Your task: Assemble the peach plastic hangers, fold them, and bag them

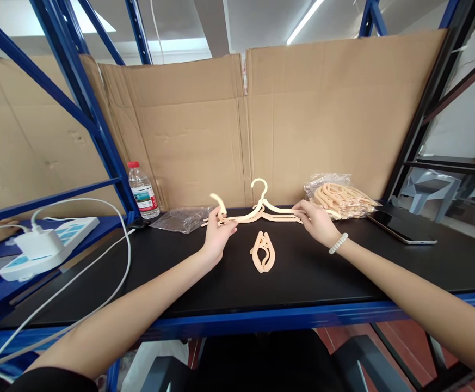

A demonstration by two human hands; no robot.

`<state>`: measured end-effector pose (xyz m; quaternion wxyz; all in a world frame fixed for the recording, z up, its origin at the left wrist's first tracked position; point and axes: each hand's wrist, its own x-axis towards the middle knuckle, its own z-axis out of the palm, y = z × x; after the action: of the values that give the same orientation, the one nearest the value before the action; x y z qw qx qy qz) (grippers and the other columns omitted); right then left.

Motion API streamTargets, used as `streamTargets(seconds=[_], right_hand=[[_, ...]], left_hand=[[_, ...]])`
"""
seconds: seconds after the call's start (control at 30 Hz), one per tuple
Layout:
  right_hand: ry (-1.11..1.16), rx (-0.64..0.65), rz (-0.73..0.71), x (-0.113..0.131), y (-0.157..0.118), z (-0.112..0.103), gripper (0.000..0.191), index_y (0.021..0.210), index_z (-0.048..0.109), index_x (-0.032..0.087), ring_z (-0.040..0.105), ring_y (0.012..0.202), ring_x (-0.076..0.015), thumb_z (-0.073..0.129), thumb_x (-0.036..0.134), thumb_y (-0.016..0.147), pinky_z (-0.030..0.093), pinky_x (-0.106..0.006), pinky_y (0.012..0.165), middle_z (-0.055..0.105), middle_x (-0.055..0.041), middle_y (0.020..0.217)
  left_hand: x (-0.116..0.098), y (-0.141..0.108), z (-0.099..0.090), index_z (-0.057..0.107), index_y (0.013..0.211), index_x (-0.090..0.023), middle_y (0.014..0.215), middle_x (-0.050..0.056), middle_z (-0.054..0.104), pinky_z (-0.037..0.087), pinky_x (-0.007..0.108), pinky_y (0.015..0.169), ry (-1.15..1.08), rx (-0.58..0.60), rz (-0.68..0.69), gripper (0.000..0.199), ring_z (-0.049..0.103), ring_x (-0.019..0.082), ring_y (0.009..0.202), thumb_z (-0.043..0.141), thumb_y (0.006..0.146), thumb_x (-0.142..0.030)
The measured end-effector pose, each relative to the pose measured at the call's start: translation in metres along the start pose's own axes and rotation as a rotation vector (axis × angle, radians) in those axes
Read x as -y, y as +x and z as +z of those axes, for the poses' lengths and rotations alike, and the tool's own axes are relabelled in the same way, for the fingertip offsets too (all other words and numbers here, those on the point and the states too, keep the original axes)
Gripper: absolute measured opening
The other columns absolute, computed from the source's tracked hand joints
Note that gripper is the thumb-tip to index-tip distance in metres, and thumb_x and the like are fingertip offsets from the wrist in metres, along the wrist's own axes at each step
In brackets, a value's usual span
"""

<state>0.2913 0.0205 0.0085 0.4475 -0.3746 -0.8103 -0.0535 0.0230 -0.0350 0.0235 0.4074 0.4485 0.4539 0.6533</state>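
Both ends of an unfolded hanger point(259, 211) are pinched, by left hand point(216, 238) and right hand point(318, 222) — likely mid-adjustment, calling for even pressure.

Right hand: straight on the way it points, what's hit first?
Right hand is already on the open hanger; beyond that grip, the line seems to meet its upright hook first, depth unclear.

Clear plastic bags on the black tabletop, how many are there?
2: a crumpled bag beside the red-capped water bottle, and a second bag at the back of the folded hanger pile. More may be hidden by that pile.
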Motion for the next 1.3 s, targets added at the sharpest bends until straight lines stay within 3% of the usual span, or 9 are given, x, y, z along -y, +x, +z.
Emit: streamTargets(seconds=[0.17,0.33,0.47,0.6,0.73,0.87,1.0,1.13,1.3], right_hand=[[-0.070,0.030,-0.078,-0.001,-0.002,0.002,0.015,0.091,0.056,0.019,0.058,0.080,-0.0236,0.042,0.019,0.093,0.041,-0.038,0.073,0.066,-0.0070,0.089],[-0.142,0.016,-0.194,-0.005,0.001,-0.006,0.018,0.097,0.063,0.017,0.053,0.083,-0.0252,0.045,0.021,0.095,0.043,-0.037,0.076,0.066,-0.0083,0.085],[-0.473,-0.069,-0.164,0.003,0.001,-0.012,0.020,0.094,0.067,0.017,0.051,0.088,-0.0266,0.049,0.023,0.095,0.038,-0.037,0.074,0.065,-0.0093,0.094],[-0.678,-0.028,-0.094,0.015,-0.001,-0.013,0.021,0.090,0.069,0.018,0.053,0.074,-0.0193,0.048,0.017,0.094,0.035,-0.033,0.069,0.062,-0.0081,0.095],[-0.813,-0.024,-0.046,0.022,-0.002,-0.012,0.026,0.091,0.068,0.018,0.050,0.062,-0.0139,0.046,0.005,0.089,0.036,-0.032,0.069,0.061,-0.0086,0.113],[-0.821,0.032,-0.099,0.023,-0.001,-0.009,0.028,0.087,0.066,0.016,0.057,0.075,-0.0193,0.042,0.002,0.087,0.040,-0.032,0.070,0.059,-0.0129,0.113],[-0.633,0.085,-0.091,0.019,-0.003,-0.005,0.031,0.095,0.061,0.015,0.060,0.083,-0.0213,0.035,0.001,0.087,0.045,-0.031,0.065,0.052,-0.0166,0.123],[-0.153,0.040,-0.074,0.016,-0.004,-0.001,0.023,0.106,0.052,0.018,0.062,0.086,-0.0216,0.038,0.009,0.090,0.051,-0.034,0.071,0.057,-0.0129,0.116],[0.472,0.038,0.177,0.015,-0.001,0.000,0.016,0.097,0.050,0.021,0.063,0.082,-0.0205,0.057,0.025,0.083,0.054,-0.040,0.078,0.062,-0.0064,0.097]], left_hand=[[0.006,-0.001,0.000,0.053,0.112,-0.020,0.075,-0.004,0.057,0.045,0.023,0.059,0.148,0.210,0.037,0.049,0.053,0.008,0.058,0.070,0.066,-0.017],[0.000,0.004,-0.002,0.057,0.087,-0.015,0.072,-0.001,0.062,0.044,0.023,0.060,0.076,0.130,0.038,0.032,0.053,0.007,0.058,0.075,0.061,-0.022],[-0.005,0.006,-0.003,0.058,0.077,-0.015,0.067,-0.003,0.059,0.044,0.023,0.062,0.013,0.120,-0.017,0.031,0.053,0.007,0.059,0.079,0.056,-0.024],[-0.005,0.004,-0.003,0.059,0.077,-0.016,0.068,-0.003,0.059,0.045,0.024,0.063,0.012,0.119,-0.032,0.033,0.054,0.008,0.060,0.081,0.055,-0.026],[-0.004,0.003,-0.002,0.057,0.078,-0.016,0.069,-0.003,0.059,0.046,0.024,0.063,0.031,0.125,-0.003,0.033,0.054,0.008,0.060,0.079,0.056,-0.026],[-0.002,0.004,-0.002,0.055,0.081,-0.017,0.068,-0.004,0.058,0.046,0.024,0.061,0.051,0.110,0.014,0.033,0.054,0.008,0.058,0.077,0.058,-0.027],[-0.001,0.005,-0.004,0.054,0.082,-0.017,0.067,-0.004,0.057,0.046,0.023,0.061,0.064,0.099,-0.004,0.032,0.054,0.008,0.057,0.075,0.059,-0.026],[-0.001,0.004,-0.004,0.053,0.087,-0.018,0.069,-0.004,0.058,0.047,0.024,0.062,0.048,0.093,0.000,0.034,0.055,0.008,0.058,0.074,0.062,-0.026],[-0.001,0.005,-0.004,0.050,0.093,-0.018,0.070,-0.005,0.060,0.048,0.025,0.063,0.020,0.056,-0.001,0.038,0.056,0.007,0.056,0.075,0.064,-0.021]])
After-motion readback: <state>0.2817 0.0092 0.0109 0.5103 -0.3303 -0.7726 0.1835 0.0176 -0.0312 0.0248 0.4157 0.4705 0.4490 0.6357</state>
